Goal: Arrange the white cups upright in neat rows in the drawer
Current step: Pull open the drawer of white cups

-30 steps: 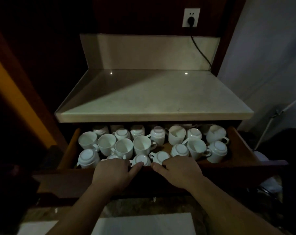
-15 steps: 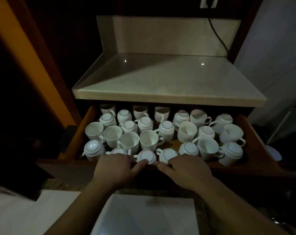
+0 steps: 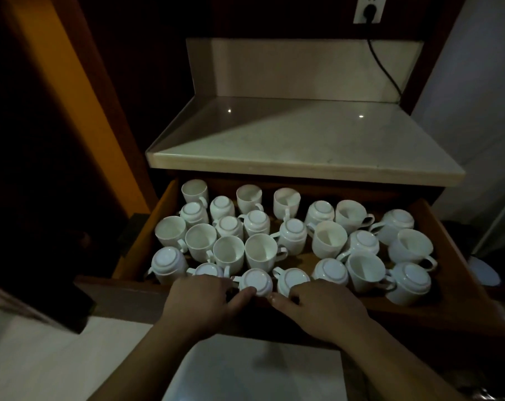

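Resting hands [image 3: 262, 305] on drawer [image 3: 442, 311] of cups [image 3: 329, 243].

Dim, shadowy; edges perhaps warped

A: Pale counter [image 3: 303, 146] up top, two glints of light on it, shadow across the left half.

B: And a backsplash [image 3: 303, 66] standing behind it.

A: Above, a socket [image 3: 368, 8] with a plug in, black cord [image 3: 385, 68] dropping to the right corner.

B: Yellow strip [image 3: 72, 91] runs down the dark left side.
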Available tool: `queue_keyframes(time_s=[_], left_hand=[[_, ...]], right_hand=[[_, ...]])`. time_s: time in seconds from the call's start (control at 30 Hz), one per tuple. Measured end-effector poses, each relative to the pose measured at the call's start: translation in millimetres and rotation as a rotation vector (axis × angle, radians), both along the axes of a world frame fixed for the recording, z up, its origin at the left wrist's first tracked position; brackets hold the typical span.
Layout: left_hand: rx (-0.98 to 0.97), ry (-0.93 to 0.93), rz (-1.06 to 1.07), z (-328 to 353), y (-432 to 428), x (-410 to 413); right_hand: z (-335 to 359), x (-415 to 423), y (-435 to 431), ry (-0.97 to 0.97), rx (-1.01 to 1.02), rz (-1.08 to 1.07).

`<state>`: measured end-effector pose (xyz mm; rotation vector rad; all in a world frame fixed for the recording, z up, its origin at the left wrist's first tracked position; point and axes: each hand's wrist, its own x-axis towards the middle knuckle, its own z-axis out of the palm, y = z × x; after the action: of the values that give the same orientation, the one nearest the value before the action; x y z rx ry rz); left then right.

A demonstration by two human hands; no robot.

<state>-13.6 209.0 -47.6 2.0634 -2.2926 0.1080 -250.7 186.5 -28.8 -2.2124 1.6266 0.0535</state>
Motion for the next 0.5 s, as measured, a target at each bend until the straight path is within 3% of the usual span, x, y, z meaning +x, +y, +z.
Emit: queue_keyframes(time_s=[0.2, 0.37, 0.5], left_hand=[[0.084, 0.022, -0.021, 2.5, 1.1, 1.8], [0.413, 0.362, -0.113, 19.5, -31.3, 26.0], [0.346, 0.391, -0.107, 36.3, -82.8, 60.9]], right_hand=[[4.4, 0.0, 0.2, 0.014, 0.077, -0.012], [23.9, -2.9, -29.9, -0.045, 0.388, 0.07], [33.0, 14.9, -77.2, -0.039, 0.371, 0.173]])
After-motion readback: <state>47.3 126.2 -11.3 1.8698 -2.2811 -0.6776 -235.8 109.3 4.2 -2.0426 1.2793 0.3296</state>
